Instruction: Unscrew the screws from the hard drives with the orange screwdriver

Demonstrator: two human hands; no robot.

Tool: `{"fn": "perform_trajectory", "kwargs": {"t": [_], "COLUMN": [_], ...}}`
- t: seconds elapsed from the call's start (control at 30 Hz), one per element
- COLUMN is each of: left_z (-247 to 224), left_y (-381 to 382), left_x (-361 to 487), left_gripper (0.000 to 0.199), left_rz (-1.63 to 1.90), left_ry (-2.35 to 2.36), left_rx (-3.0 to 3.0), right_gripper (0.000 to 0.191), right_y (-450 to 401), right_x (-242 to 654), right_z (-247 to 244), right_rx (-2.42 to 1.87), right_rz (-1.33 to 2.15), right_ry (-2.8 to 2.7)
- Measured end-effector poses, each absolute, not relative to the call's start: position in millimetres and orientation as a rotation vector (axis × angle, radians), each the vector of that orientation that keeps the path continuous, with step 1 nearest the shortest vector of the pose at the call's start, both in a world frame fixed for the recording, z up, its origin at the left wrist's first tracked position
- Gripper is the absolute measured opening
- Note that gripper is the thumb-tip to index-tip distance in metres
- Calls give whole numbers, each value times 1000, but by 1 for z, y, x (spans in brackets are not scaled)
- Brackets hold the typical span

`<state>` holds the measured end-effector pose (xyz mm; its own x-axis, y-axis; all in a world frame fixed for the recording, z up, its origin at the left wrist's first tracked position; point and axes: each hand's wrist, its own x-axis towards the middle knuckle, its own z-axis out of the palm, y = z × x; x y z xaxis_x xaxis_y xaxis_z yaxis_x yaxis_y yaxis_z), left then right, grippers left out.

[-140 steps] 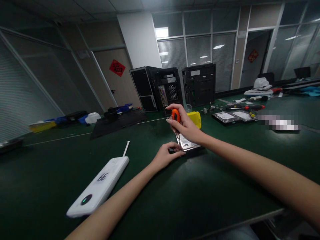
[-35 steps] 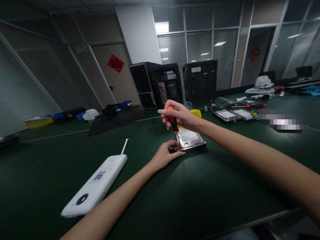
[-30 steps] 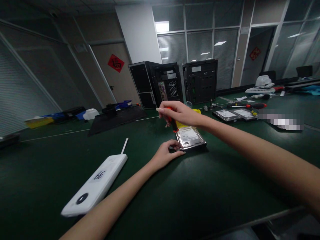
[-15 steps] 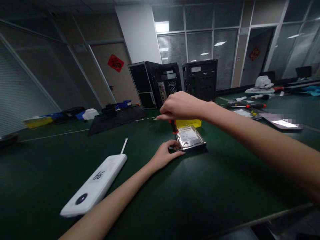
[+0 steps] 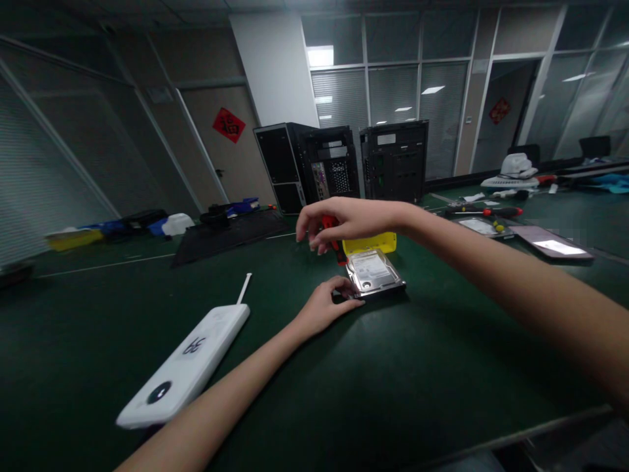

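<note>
A silver hard drive [image 5: 374, 269] lies label up on the green table. My left hand [image 5: 328, 303] grips its near left corner, with the thumb along the front edge and the fingers at the side. Above the drive's far left edge, my right hand [image 5: 334, 223] is curled loosely round the red and black handle of a screwdriver [image 5: 341, 252]. Its fingers are partly spread, and the handle shows between them and the palm. The screwdriver leans, its lower end near the drive's left side; the tip is hidden. Just behind the drive is a yellow plastic piece [image 5: 371, 243].
A white device marked 39 [image 5: 196, 354] lies left of my left forearm. Black computer cases [image 5: 393, 160] stand at the back. A black mat [image 5: 230, 236] is at the far left. Tools [image 5: 504, 212], another drive [image 5: 476, 226] and a phone [image 5: 550, 242] lie at the right.
My right hand has loosened from a fist round the screwdriver, with the fingers now extended and the red handle showing. My left hand and the hard drive have stayed put.
</note>
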<state>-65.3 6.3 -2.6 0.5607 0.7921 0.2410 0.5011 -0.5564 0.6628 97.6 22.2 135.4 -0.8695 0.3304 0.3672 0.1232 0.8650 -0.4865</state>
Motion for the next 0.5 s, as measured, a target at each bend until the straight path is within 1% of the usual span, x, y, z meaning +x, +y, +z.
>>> {"fn": "perform_trajectory", "kwargs": {"t": [0.07, 0.2, 0.23, 0.33, 0.43, 0.5], "left_z": [-3, -4, -4, -5, -6, -6], "left_y": [6, 7, 7, 8, 8, 8], "left_x": [-65, -66, -66, -66, -67, -67], "left_gripper": [30, 29, 29, 29, 29, 30], "left_rz": [728, 722, 722, 727, 726, 723], "left_ry": [1045, 1041, 1041, 1035, 1023, 1016], "left_rx": [2260, 2266, 2267, 2269, 2276, 2273], "right_gripper": [10, 24, 24, 17, 18, 11], "right_y": [24, 26, 26, 25, 26, 26], "right_x": [96, 97, 98, 100, 100, 98], "right_z": [131, 122, 120, 116, 111, 107], "right_rx": [-292, -389, -398, -331, -226, -194], "right_rz": [720, 708, 731, 879, 1054, 1119], "right_ry": [-2538, -2403, -2364, -2262, -2169, -2119]}}
